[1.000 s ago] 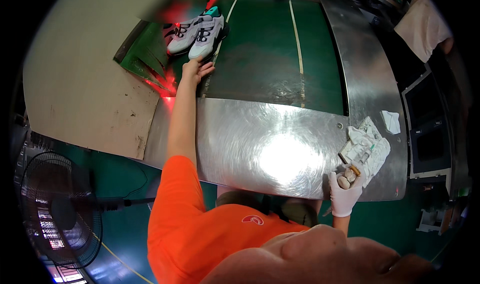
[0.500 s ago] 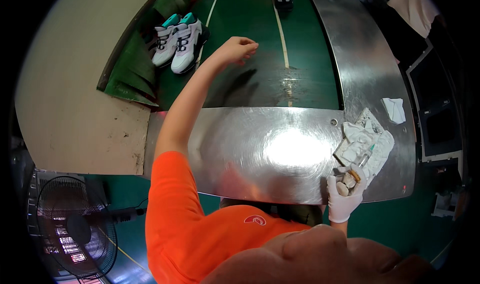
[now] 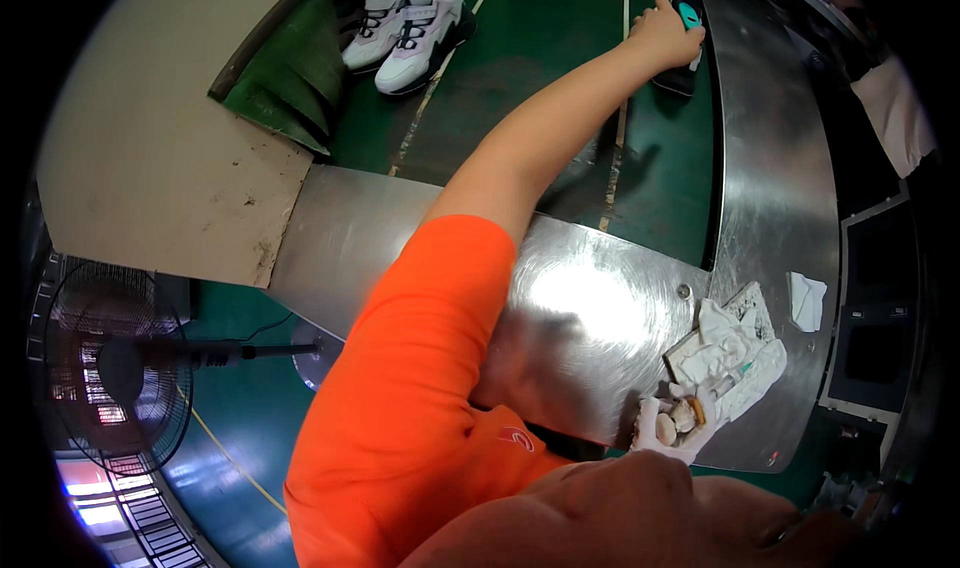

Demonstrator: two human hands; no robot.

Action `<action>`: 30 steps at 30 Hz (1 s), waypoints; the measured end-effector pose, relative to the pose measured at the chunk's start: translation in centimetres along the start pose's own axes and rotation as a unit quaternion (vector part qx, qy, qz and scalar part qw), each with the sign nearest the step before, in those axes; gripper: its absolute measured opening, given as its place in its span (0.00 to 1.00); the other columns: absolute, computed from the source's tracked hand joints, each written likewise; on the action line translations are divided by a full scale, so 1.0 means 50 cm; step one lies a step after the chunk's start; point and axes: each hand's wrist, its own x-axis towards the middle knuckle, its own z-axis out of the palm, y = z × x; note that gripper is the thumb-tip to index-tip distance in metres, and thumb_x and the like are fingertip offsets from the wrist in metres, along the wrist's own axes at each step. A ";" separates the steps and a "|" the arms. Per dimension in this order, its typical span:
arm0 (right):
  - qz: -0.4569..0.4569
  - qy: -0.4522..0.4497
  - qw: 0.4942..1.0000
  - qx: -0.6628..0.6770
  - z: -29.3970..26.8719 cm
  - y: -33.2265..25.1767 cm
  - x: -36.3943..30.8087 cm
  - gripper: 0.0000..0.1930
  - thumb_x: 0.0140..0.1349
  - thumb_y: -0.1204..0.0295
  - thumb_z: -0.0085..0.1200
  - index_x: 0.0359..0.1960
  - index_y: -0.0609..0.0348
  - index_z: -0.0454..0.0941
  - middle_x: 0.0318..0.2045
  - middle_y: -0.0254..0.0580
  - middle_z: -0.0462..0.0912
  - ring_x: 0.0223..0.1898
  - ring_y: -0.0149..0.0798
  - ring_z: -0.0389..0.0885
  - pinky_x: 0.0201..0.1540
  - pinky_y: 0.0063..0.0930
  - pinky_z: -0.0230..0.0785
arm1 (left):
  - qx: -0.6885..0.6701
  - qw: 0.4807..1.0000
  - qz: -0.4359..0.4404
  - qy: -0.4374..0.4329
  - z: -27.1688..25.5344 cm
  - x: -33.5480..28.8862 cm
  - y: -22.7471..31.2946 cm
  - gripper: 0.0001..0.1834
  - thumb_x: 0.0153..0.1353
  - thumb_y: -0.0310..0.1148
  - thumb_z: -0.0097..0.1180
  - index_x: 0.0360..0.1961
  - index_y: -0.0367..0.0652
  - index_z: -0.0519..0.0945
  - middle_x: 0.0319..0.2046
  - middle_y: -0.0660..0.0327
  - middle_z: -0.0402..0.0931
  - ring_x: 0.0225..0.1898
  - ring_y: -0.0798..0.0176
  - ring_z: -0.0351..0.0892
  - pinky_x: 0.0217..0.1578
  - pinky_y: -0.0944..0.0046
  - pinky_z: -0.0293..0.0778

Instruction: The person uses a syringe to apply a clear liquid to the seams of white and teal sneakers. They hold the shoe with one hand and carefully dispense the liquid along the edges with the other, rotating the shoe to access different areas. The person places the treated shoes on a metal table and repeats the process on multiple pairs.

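— Two hands are in view, both the person's own. Where is the left hand [image 3: 665,30]?

— It is stretched far out across the green conveyor belt [image 3: 560,58], at the end of a bare forearm below an orange sleeve [image 3: 420,368]. Its fingers are curled over a dark shoe with a teal heel [image 3: 685,43], which sits on the belt close to the curved steel worktop [image 3: 590,318]. The hand rests on the shoe's top; whether it grips the shoe firmly cannot be told.

— And the right hand [image 3: 672,423]?

— It wears a white glove and lies at the near edge of the worktop, closed around a small brush or applicator with a pale, rounded tip. Just beside it, touching or nearly so, lies a heap of crumpled white rags [image 3: 735,353] on a flat card.

— What else lies about?

— One smaller white scrap [image 3: 806,300] lies apart from the rags, toward the worktop's right rim. A pair of white and grey sneakers with teal heels [image 3: 405,23] stands side by side on the belt's far left, well apart from the left hand. A standing fan [image 3: 115,373] is on the green floor at lower left.
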 end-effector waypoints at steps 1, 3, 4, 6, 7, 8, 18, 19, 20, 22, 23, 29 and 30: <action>-0.023 -0.012 1.000 -0.004 -0.001 0.008 0.004 0.33 0.48 0.89 0.59 0.58 0.64 0.63 0.43 0.49 0.76 0.32 0.30 0.73 0.32 0.19 0.71 | 0.020 0.999 -0.032 -0.002 0.010 0.019 0.021 0.47 0.56 0.52 0.59 0.63 0.26 0.53 0.59 0.34 0.63 0.62 0.35 0.64 0.58 0.46 0.68; -0.067 -0.033 0.997 -0.013 -0.009 0.030 0.005 0.33 0.48 0.90 0.59 0.58 0.64 0.63 0.43 0.49 0.76 0.33 0.30 0.72 0.32 0.19 0.70 | 0.034 0.994 -0.098 0.024 0.053 0.079 0.029 0.46 0.56 0.50 0.60 0.66 0.33 0.52 0.63 0.38 0.58 0.64 0.37 0.61 0.59 0.41 0.66; -0.055 -0.035 0.998 0.020 -0.008 0.018 0.006 0.33 0.48 0.90 0.58 0.58 0.64 0.63 0.43 0.50 0.75 0.34 0.30 0.72 0.33 0.19 0.70 | 0.042 0.990 -0.127 0.034 0.054 0.078 0.062 0.46 0.57 0.49 0.60 0.67 0.36 0.51 0.65 0.40 0.56 0.66 0.38 0.59 0.59 0.38 0.65; -0.101 -0.016 0.994 -0.025 -0.003 0.037 0.001 0.32 0.49 0.90 0.57 0.58 0.63 0.63 0.43 0.50 0.75 0.32 0.30 0.72 0.32 0.18 0.70 | 0.060 0.989 -0.135 -0.011 0.055 0.100 0.071 0.51 0.60 0.51 0.57 0.71 0.32 0.43 0.64 0.34 0.59 0.66 0.42 0.63 0.64 0.50 0.62; -0.124 -0.010 0.991 -0.050 -0.007 0.049 -0.004 0.32 0.49 0.90 0.57 0.58 0.63 0.63 0.43 0.51 0.75 0.32 0.30 0.71 0.32 0.18 0.70 | 0.099 0.983 -0.154 -0.006 0.071 0.121 0.057 0.54 0.59 0.55 0.56 0.71 0.31 0.41 0.63 0.34 0.60 0.65 0.42 0.65 0.64 0.49 0.63; 0.207 -0.062 0.976 0.031 -0.068 0.068 -0.020 0.34 0.48 0.92 0.56 0.59 0.60 0.64 0.43 0.52 0.75 0.28 0.29 0.70 0.29 0.17 0.69 | 0.073 0.985 -0.158 -0.015 0.084 0.136 0.042 0.54 0.58 0.53 0.57 0.71 0.31 0.41 0.63 0.36 0.62 0.64 0.44 0.67 0.63 0.51 0.64; -0.052 0.036 0.998 0.002 -0.004 0.050 -0.029 0.34 0.46 0.90 0.60 0.58 0.59 0.67 0.38 0.46 0.78 0.25 0.26 0.70 0.31 0.18 0.70 | 0.088 0.959 -0.234 -0.135 0.083 0.204 0.073 0.39 0.62 0.40 0.56 0.66 0.30 0.55 0.49 0.46 0.78 0.47 0.53 0.82 0.47 0.60 0.78; -0.036 0.009 0.999 -0.003 -0.003 0.041 -0.020 0.32 0.47 0.88 0.62 0.57 0.59 0.68 0.37 0.44 0.78 0.25 0.26 0.70 0.32 0.18 0.70 | 0.082 0.960 -0.223 -0.149 0.081 0.204 0.110 0.36 0.63 0.40 0.56 0.65 0.30 0.57 0.48 0.46 0.79 0.45 0.53 0.83 0.46 0.61 0.79; -0.023 0.008 1.000 -0.020 0.000 0.031 -0.012 0.31 0.47 0.87 0.63 0.55 0.60 0.69 0.36 0.42 0.79 0.25 0.26 0.70 0.32 0.18 0.71 | 0.071 0.973 -0.202 -0.083 0.105 0.171 0.113 0.37 0.59 0.39 0.59 0.64 0.35 0.57 0.55 0.43 0.70 0.55 0.47 0.73 0.52 0.51 0.73; -0.002 -0.037 0.999 -0.039 -0.017 0.022 -0.003 0.29 0.45 0.84 0.68 0.51 0.62 0.72 0.34 0.39 0.80 0.27 0.25 0.72 0.34 0.19 0.71 | 0.051 0.989 -0.136 0.024 0.094 0.132 0.056 0.36 0.54 0.34 0.63 0.60 0.39 0.58 0.59 0.39 0.66 0.60 0.40 0.70 0.55 0.45 0.72; -0.063 -0.017 0.994 -0.087 -0.001 0.012 0.004 0.29 0.44 0.80 0.70 0.50 0.61 0.72 0.32 0.41 0.81 0.27 0.29 0.77 0.34 0.23 0.73 | 0.073 0.988 -0.125 0.047 0.083 0.144 0.024 0.36 0.53 0.32 0.64 0.58 0.36 0.59 0.54 0.39 0.71 0.54 0.40 0.76 0.53 0.50 0.75; -0.137 0.013 0.975 -0.172 0.000 0.007 0.024 0.29 0.43 0.69 0.70 0.50 0.54 0.73 0.29 0.44 0.81 0.29 0.42 0.82 0.36 0.33 0.75 | 0.197 0.974 0.106 0.045 0.014 -0.017 0.031 0.33 0.55 0.39 0.63 0.50 0.31 0.57 0.43 0.34 0.76 0.45 0.37 0.80 0.45 0.48 0.77; -0.123 0.001 0.978 -0.171 -0.002 0.004 0.024 0.30 0.43 0.69 0.70 0.50 0.55 0.72 0.30 0.44 0.81 0.30 0.42 0.82 0.37 0.33 0.75 | 0.226 0.958 0.173 0.032 -0.015 -0.057 0.021 0.32 0.55 0.38 0.63 0.51 0.34 0.58 0.42 0.36 0.75 0.43 0.36 0.79 0.44 0.46 0.77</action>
